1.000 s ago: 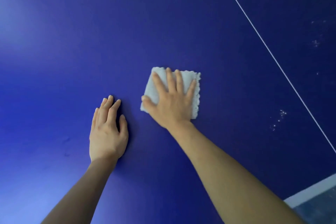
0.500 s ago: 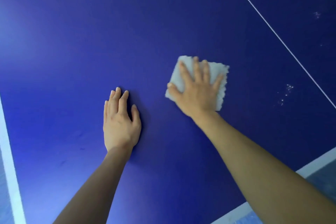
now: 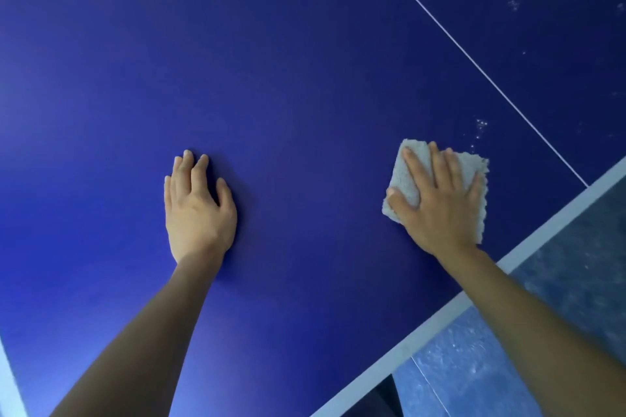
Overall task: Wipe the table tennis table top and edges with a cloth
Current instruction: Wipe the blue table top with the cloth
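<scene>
Pressing cloth (image 3: 403, 179), right hand (image 3: 440, 203), specks (image 3: 480, 129) near, perhaps dust

Smooth blue bench (image 3: 288, 78) with a soft sheen, pale specks just beyond the right grip (image 3: 437, 200). Under that grip, nubby off-white terry cloth (image 3: 404, 179), ragged-edged. Mottled, scuffed grey-blue floor (image 3: 559, 281) beside it.

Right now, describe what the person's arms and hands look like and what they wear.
Both forearms are bare up to the frame's edge: no sleeves show. The left hand and right hand wear no gloves, and no rings, watch or bracelets are visible. The fingernails look short and unpainted.
</scene>
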